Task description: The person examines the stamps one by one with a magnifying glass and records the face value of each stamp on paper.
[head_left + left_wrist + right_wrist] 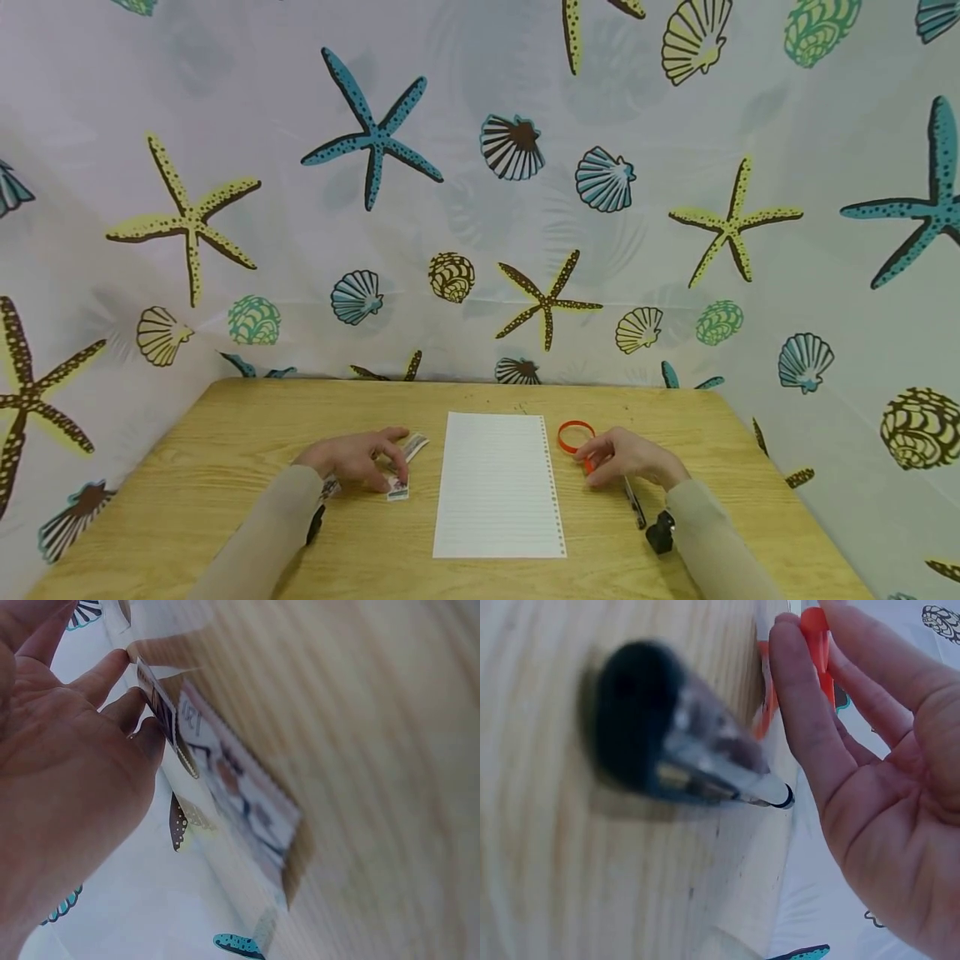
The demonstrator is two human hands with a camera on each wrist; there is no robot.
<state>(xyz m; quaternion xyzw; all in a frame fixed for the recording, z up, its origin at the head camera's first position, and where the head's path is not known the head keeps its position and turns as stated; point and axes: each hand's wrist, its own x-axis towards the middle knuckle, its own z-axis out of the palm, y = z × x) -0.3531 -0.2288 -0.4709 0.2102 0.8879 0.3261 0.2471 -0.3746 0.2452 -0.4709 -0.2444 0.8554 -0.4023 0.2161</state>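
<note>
My left hand [363, 457] rests low over the left part of the table, fingers loosely spread. Its fingertips are at a small printed stamp [157, 701]; whether they press on it I cannot tell. A second stamp [236, 769], with a perforated edge, lies nearer the wrist, and another stamp [415, 446] lies beyond the fingers. My right hand [628, 458] pinches a small orange-red piece with a rounded head [815, 630] between thumb and fingers. Just beyond it lies a red ring-shaped band [576, 436]. Below the hand is a pen [634, 504] with a dark end.
A lined sheet of paper [495, 492] with holes down its right edge lies between the hands. The wooden table [270, 408] meets a hanging cloth [465, 208] printed with starfish and shells at its back edge and sides.
</note>
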